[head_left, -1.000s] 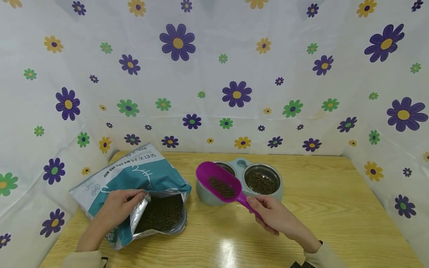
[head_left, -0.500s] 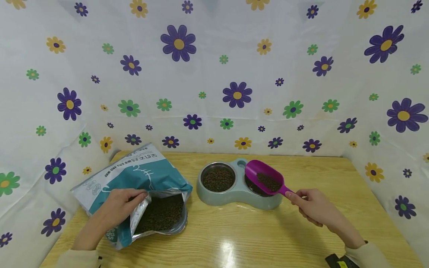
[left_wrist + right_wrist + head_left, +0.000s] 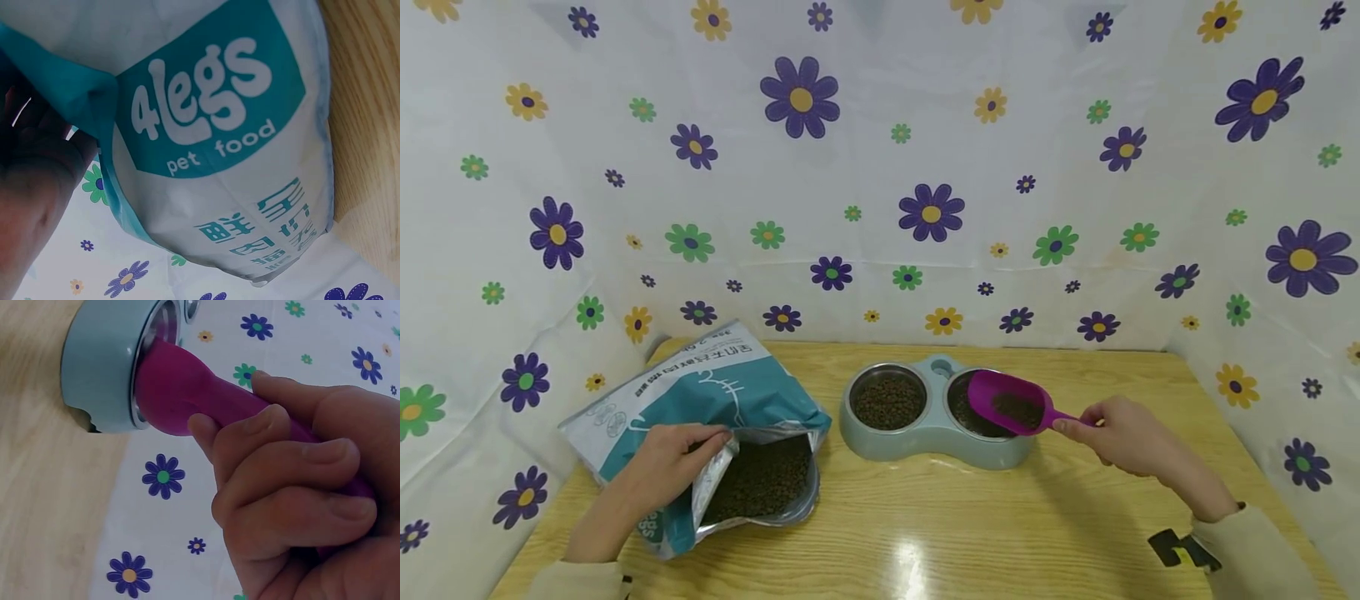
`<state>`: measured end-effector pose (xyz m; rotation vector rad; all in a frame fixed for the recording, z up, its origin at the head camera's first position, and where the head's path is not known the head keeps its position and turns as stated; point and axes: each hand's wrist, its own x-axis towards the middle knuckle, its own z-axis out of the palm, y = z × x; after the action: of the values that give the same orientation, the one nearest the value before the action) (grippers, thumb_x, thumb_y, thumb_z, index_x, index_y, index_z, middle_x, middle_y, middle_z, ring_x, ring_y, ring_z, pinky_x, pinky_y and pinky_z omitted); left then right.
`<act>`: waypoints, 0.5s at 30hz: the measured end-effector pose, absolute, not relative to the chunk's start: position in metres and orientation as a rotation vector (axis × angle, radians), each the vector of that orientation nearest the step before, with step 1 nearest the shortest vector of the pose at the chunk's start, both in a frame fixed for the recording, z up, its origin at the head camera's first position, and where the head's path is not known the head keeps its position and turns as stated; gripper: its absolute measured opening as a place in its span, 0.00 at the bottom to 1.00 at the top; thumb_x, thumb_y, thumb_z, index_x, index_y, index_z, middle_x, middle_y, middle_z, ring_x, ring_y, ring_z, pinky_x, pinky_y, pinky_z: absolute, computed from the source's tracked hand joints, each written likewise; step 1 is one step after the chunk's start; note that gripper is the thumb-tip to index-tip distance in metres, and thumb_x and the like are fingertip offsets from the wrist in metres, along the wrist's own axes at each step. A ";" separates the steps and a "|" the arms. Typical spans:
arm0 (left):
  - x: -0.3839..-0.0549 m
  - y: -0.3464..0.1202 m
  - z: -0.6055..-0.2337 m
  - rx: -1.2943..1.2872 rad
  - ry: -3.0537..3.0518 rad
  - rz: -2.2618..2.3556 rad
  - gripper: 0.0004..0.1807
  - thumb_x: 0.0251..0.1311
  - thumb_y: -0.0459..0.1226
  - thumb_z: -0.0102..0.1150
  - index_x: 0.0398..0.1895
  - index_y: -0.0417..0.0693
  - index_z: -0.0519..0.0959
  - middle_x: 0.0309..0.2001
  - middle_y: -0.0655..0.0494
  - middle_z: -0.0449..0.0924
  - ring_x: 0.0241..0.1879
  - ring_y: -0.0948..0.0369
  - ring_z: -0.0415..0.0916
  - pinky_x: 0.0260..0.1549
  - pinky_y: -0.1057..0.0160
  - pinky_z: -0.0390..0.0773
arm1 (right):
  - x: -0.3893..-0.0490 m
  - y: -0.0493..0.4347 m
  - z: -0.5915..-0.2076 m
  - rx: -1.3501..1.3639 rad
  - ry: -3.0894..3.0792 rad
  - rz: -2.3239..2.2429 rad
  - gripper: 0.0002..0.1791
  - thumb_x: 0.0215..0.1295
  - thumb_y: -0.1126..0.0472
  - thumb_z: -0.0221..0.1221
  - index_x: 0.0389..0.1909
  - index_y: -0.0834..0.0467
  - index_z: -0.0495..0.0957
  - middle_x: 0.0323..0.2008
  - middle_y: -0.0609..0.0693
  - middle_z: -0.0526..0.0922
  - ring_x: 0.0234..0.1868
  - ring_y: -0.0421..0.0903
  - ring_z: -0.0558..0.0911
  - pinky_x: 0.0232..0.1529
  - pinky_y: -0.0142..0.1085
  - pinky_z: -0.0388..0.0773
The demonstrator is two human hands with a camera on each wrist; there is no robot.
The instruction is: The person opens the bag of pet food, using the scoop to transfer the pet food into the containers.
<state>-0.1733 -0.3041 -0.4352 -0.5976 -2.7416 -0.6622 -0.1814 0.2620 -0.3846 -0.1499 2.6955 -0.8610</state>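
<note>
The magenta scoop (image 3: 1007, 383) has edged right and slightly lower, now over the metal bowl (image 3: 953, 390) right of centre. The right hand (image 3: 1138, 442) grips its handle firmly; at lower left, the left hand (image 3: 670, 454) pinches the bag (image 3: 767, 383). Tilting slowly, lip inside the rim, should limit spills.

On my feed from the left wrist, the left hand (image 3: 37, 169) sat at the left edge of the frame, its fingers dim in shadow against a teal fold of the bag (image 3: 172, 197). I could read "4Legs pet food" in white on the teal patch (image 3: 209, 106) above centre, with teal characters at lower right, while wooden table (image 3: 365, 125) filled the right side and flowered cloth (image 3: 156, 269) the bottom.
</note>
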 end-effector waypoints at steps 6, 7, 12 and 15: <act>-0.173 -0.304 -0.435 -0.575 -2.766 -0.688 0.08 0.67 0.33 0.64 0.45 0.47 0.90 0.40 0.55 0.91 0.35 0.69 0.83 0.35 0.61 0.84 | -0.188 0.256 -0.374 -0.243 2.792 -0.694 0.24 0.71 0.43 0.60 0.33 0.61 0.84 0.18 0.46 0.74 0.20 0.41 0.70 0.21 0.34 0.65; -0.173 -0.304 -0.435 -0.574 -2.768 -0.691 0.08 0.67 0.33 0.64 0.45 0.47 0.90 0.40 0.55 0.91 0.35 0.70 0.83 0.35 0.62 0.84 | -0.189 0.255 -0.373 -0.258 2.811 -0.670 0.23 0.71 0.43 0.61 0.33 0.62 0.84 0.19 0.46 0.74 0.20 0.41 0.70 0.22 0.34 0.65; -0.173 -0.304 -0.434 -0.588 -2.768 -0.707 0.09 0.67 0.33 0.63 0.45 0.47 0.90 0.40 0.54 0.90 0.34 0.73 0.80 0.33 0.64 0.82 | -0.190 0.248 -0.369 -0.291 2.884 -0.591 0.22 0.69 0.45 0.63 0.27 0.60 0.82 0.19 0.46 0.73 0.22 0.42 0.69 0.24 0.34 0.63; -0.173 -0.305 -0.434 -0.594 -2.762 -0.701 0.09 0.67 0.33 0.63 0.45 0.47 0.90 0.39 0.54 0.90 0.33 0.74 0.80 0.32 0.65 0.81 | -0.190 0.245 -0.368 -0.287 2.912 -0.559 0.21 0.68 0.45 0.64 0.24 0.58 0.80 0.18 0.46 0.71 0.21 0.42 0.68 0.24 0.34 0.62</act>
<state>-0.1734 -0.3047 -0.4342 -0.5937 -2.7619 -0.7007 -0.1903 0.2451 -0.3679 -0.2871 2.9117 -0.5589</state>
